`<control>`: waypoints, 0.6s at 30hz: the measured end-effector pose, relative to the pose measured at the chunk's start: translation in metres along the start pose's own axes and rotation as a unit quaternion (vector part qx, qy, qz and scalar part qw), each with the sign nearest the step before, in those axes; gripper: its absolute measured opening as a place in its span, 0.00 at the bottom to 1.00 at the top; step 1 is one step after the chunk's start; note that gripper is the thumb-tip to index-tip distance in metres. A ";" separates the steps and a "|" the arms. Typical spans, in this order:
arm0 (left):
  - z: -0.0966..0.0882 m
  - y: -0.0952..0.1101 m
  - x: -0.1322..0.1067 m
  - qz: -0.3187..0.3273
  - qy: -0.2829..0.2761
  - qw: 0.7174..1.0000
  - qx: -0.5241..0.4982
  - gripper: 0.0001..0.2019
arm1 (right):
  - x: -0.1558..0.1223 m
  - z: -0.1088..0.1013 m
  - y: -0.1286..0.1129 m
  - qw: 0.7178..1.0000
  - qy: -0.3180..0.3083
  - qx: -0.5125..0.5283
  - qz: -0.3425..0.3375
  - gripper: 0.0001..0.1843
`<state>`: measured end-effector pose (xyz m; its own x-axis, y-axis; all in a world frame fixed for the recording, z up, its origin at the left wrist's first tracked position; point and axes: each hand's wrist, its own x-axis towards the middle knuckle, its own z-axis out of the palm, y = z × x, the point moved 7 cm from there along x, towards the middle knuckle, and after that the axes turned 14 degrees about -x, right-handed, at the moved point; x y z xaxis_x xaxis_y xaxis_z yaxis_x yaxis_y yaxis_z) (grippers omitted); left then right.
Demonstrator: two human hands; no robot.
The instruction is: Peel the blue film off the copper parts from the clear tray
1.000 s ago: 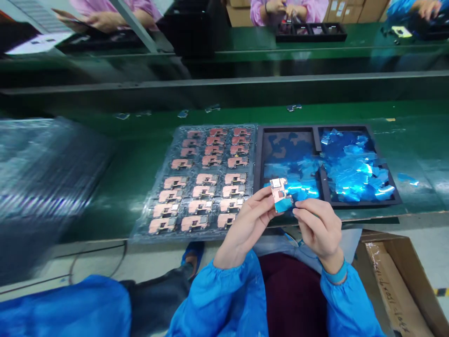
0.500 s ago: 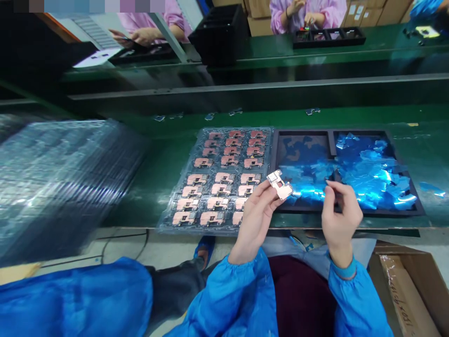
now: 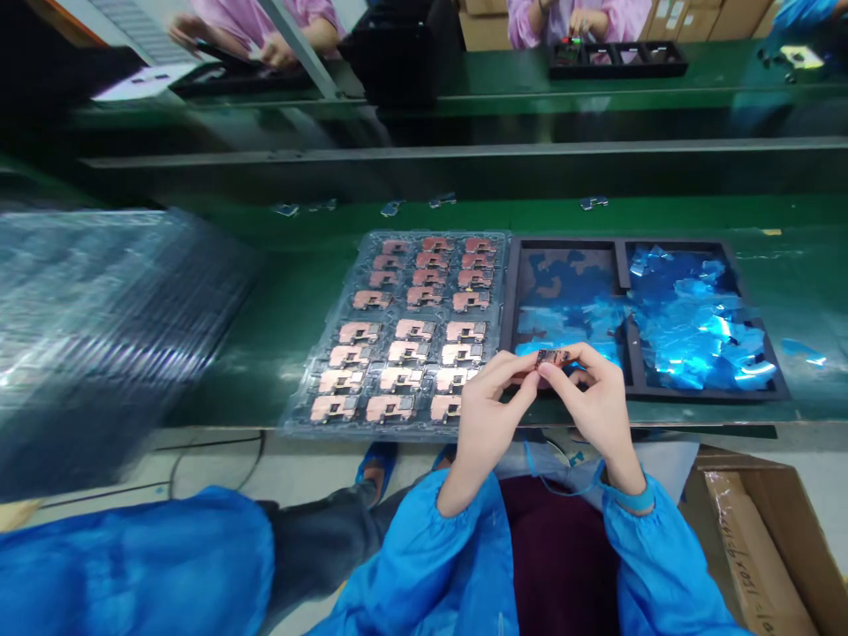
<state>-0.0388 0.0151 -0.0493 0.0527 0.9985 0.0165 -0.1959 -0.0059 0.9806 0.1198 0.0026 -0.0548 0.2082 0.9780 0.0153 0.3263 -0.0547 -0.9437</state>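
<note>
Overall, a long green assembly bench (image 3: 814, 291) runs across the view, with a second bench line beyond it, where a co-worker in a pink smock (image 3: 576, 22) works over a black compartment tray (image 3: 616, 60). On the near bench, left to right, stand a blurred stack of clear plastic trays (image 3: 112, 336), a clear blister tray (image 3: 306, 371) holding rows of copper-coloured circuit boards, and a black divided tray (image 3: 619, 265) heaped with blue foil film (image 3: 695, 327). A stray piece of blue film (image 3: 803, 352) lies just beside that tray's right end. A cardboard box (image 3: 761, 530) sits open below the bench at lower right.

Change noted: the right hand (image 3: 596, 406), apart from the board half a second ago, has returned to it. Both hands now meet above the near edge of the black tray, with the left hand (image 3: 490, 415) overlapping the blister tray's near right corner. The fingertips of both hands are drawn narrow, pinching one small circuit board (image 3: 552, 358) from either side. It is held tilted, in the air, over the black tray's near left compartment, and touches neither tray. The fingers hide much of the board, so its face cannot be fully inspected.
</note>
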 end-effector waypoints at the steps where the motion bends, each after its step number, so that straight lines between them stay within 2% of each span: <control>1: 0.000 0.002 0.000 0.009 -0.004 1.000 0.018 0.08 | 0.000 0.000 0.001 1.000 -0.003 0.018 0.003 0.13; 5: 0.000 0.005 0.003 0.028 0.004 0.999 0.031 0.08 | 0.001 0.000 0.002 0.999 -0.010 0.035 0.001 0.14; 9: 0.005 0.007 -0.001 0.040 -0.007 0.998 0.042 0.09 | -0.002 -0.002 0.005 1.000 0.010 0.011 0.008 0.14; 13: -0.002 0.020 0.003 0.062 -0.031 0.995 0.068 0.09 | -0.009 -0.004 0.007 0.997 -0.007 -0.054 -0.048 0.16; 15: -0.021 0.036 0.018 0.092 -0.026 0.989 0.114 0.10 | -0.013 -0.005 0.008 0.991 -0.027 -0.100 -0.083 0.16; 18: -0.077 0.067 0.059 0.147 0.040 0.964 0.216 0.11 | -0.019 -0.008 0.011 0.986 -0.049 -0.127 -0.096 0.21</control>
<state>-0.1244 0.0776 0.0019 -0.0226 0.9511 0.3080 0.2359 -0.2943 0.9261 0.1268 -0.0180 -0.0631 0.0336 0.9892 0.1423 0.5738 0.0975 -0.8132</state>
